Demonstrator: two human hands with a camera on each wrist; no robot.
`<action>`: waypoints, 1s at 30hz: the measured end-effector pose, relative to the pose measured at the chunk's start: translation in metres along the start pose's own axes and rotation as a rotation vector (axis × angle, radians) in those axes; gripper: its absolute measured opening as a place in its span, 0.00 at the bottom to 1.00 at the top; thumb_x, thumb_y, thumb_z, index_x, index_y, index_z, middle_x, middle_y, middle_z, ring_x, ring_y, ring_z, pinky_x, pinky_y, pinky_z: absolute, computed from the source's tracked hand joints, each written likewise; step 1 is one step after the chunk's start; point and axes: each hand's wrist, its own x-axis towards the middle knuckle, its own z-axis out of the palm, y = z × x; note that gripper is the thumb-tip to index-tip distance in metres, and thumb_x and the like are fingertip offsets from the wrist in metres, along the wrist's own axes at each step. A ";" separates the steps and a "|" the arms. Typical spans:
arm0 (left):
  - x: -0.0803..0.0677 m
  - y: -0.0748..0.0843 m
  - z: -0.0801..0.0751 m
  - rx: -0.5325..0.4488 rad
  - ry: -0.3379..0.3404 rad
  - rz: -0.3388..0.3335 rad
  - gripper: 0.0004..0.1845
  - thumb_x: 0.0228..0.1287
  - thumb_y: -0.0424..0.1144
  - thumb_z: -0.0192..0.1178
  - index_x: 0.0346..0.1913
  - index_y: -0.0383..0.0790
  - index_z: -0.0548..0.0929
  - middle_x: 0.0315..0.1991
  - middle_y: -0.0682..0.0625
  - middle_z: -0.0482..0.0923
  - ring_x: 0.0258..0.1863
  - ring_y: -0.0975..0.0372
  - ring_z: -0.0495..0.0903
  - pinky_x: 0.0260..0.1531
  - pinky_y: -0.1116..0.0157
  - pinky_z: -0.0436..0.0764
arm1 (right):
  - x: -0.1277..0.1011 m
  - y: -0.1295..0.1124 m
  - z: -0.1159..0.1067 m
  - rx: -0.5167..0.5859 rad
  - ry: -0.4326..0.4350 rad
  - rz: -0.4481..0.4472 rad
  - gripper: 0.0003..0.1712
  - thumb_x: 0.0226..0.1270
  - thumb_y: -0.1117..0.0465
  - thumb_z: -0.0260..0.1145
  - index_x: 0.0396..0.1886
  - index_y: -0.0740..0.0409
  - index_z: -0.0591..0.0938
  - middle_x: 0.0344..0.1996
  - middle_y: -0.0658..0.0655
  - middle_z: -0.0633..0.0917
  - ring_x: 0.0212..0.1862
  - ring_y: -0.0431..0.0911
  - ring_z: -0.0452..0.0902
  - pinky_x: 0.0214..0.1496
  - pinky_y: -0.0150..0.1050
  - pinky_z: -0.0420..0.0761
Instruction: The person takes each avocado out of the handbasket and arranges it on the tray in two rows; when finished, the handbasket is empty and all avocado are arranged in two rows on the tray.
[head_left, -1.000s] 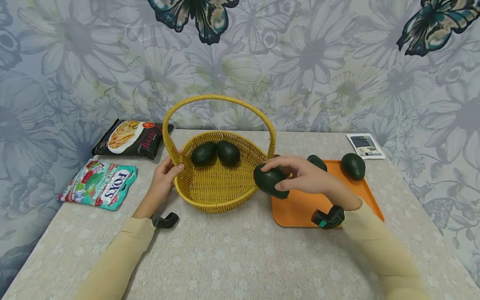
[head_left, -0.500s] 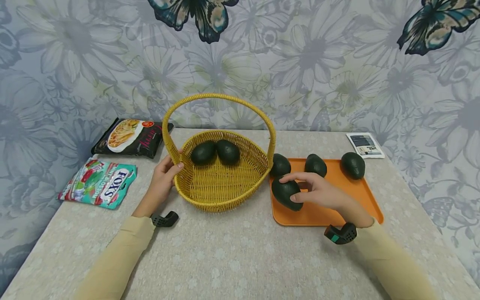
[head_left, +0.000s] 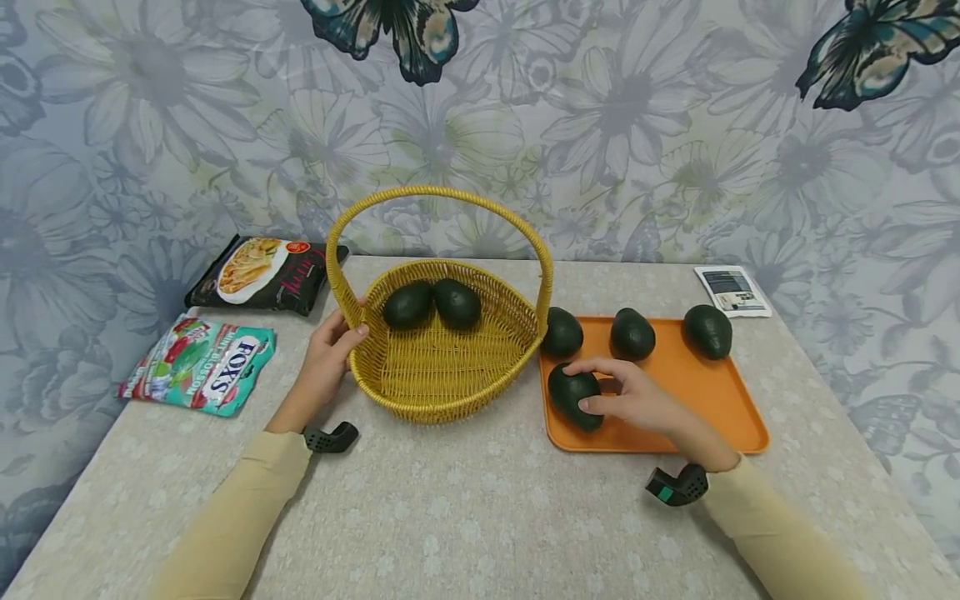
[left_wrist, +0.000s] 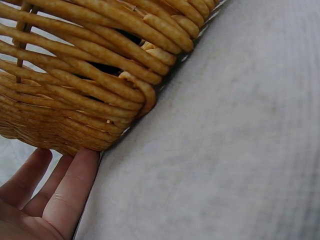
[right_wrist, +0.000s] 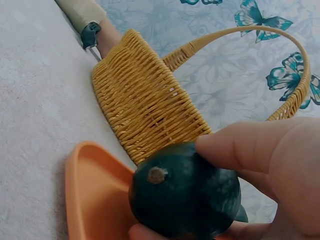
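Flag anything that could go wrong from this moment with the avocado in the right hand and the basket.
1. The right hand pinches the avocado only with fingertips and thumb; the smooth, rounded fruit might slip back onto the orange tray and roll.
2. The tall basket handle arches over the basket; a carried avocado could clip it.
3. The left hand holds only the rim, so a knock might shift the basket.

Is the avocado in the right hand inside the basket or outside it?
Outside: the avocado, gripped by the right hand, is on the orange tray.
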 end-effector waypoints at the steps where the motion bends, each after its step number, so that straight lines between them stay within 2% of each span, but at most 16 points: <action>1: 0.000 0.000 0.000 -0.002 -0.001 -0.001 0.29 0.79 0.40 0.53 0.78 0.43 0.63 0.57 0.53 0.73 0.43 0.71 0.82 0.31 0.73 0.84 | 0.000 0.001 0.001 -0.007 0.008 -0.003 0.26 0.65 0.69 0.69 0.64 0.64 0.79 0.64 0.69 0.79 0.64 0.42 0.74 0.58 0.36 0.80; 3: 0.000 0.000 0.001 0.000 0.001 0.000 0.29 0.79 0.40 0.53 0.78 0.42 0.63 0.57 0.52 0.73 0.41 0.71 0.81 0.29 0.73 0.84 | 0.000 0.003 0.002 -0.023 0.019 -0.002 0.26 0.66 0.69 0.69 0.64 0.63 0.79 0.63 0.67 0.79 0.63 0.35 0.73 0.61 0.39 0.79; 4: 0.000 0.000 0.001 0.008 0.003 0.000 0.29 0.79 0.40 0.53 0.78 0.42 0.63 0.58 0.52 0.73 0.40 0.71 0.81 0.28 0.74 0.83 | 0.000 0.003 0.003 -0.028 0.022 0.000 0.25 0.66 0.68 0.69 0.64 0.62 0.79 0.64 0.67 0.79 0.64 0.37 0.72 0.63 0.43 0.78; 6: 0.000 0.000 0.001 0.018 0.005 0.007 0.29 0.79 0.40 0.53 0.78 0.42 0.63 0.58 0.52 0.73 0.39 0.72 0.81 0.28 0.74 0.83 | 0.000 0.003 0.004 -0.040 0.029 0.009 0.25 0.67 0.67 0.69 0.64 0.60 0.79 0.65 0.65 0.79 0.67 0.42 0.72 0.66 0.50 0.76; 9: 0.000 -0.001 0.000 0.019 0.003 0.016 0.28 0.79 0.40 0.53 0.78 0.42 0.63 0.58 0.52 0.73 0.39 0.71 0.81 0.28 0.74 0.83 | 0.000 0.001 0.006 -0.049 0.039 0.040 0.26 0.68 0.66 0.69 0.66 0.58 0.79 0.67 0.64 0.78 0.70 0.56 0.69 0.69 0.60 0.71; 12: 0.000 0.000 0.000 0.012 0.000 0.019 0.28 0.79 0.40 0.53 0.78 0.42 0.63 0.57 0.53 0.74 0.40 0.71 0.81 0.28 0.74 0.83 | 0.000 -0.001 0.009 -0.051 0.039 0.070 0.28 0.68 0.65 0.69 0.67 0.55 0.78 0.69 0.62 0.77 0.71 0.60 0.68 0.71 0.63 0.68; 15: 0.000 0.000 0.000 0.001 0.000 0.016 0.29 0.79 0.40 0.53 0.78 0.41 0.63 0.56 0.54 0.74 0.39 0.71 0.82 0.27 0.74 0.83 | -0.001 -0.003 0.010 -0.044 0.023 0.081 0.30 0.67 0.65 0.68 0.69 0.55 0.77 0.70 0.63 0.76 0.72 0.62 0.68 0.71 0.60 0.69; 17: 0.000 0.000 0.000 -0.008 0.002 0.015 0.28 0.79 0.39 0.53 0.78 0.41 0.64 0.56 0.54 0.75 0.38 0.71 0.81 0.27 0.74 0.83 | -0.001 -0.005 0.010 -0.035 0.013 0.092 0.31 0.67 0.66 0.68 0.70 0.55 0.76 0.71 0.63 0.75 0.70 0.61 0.70 0.68 0.54 0.74; 21: 0.000 0.000 0.000 0.001 0.004 0.014 0.28 0.79 0.39 0.53 0.77 0.40 0.64 0.56 0.53 0.75 0.35 0.71 0.80 0.26 0.74 0.82 | -0.001 -0.005 0.009 -0.006 0.002 0.125 0.31 0.68 0.66 0.66 0.71 0.57 0.75 0.71 0.67 0.73 0.59 0.55 0.77 0.52 0.40 0.84; 24: 0.001 0.000 0.001 0.019 0.007 0.009 0.29 0.79 0.39 0.53 0.78 0.41 0.64 0.57 0.52 0.74 0.35 0.71 0.80 0.26 0.74 0.82 | -0.001 -0.004 0.010 0.023 0.004 0.142 0.31 0.69 0.66 0.65 0.72 0.59 0.74 0.70 0.69 0.71 0.54 0.52 0.79 0.44 0.38 0.86; 30: 0.002 0.000 0.001 0.029 0.009 0.010 0.29 0.79 0.40 0.53 0.78 0.41 0.64 0.58 0.51 0.73 0.34 0.71 0.80 0.25 0.74 0.81 | 0.000 0.001 0.011 0.008 0.039 0.110 0.30 0.69 0.66 0.66 0.71 0.60 0.74 0.71 0.69 0.71 0.62 0.59 0.78 0.49 0.36 0.84</action>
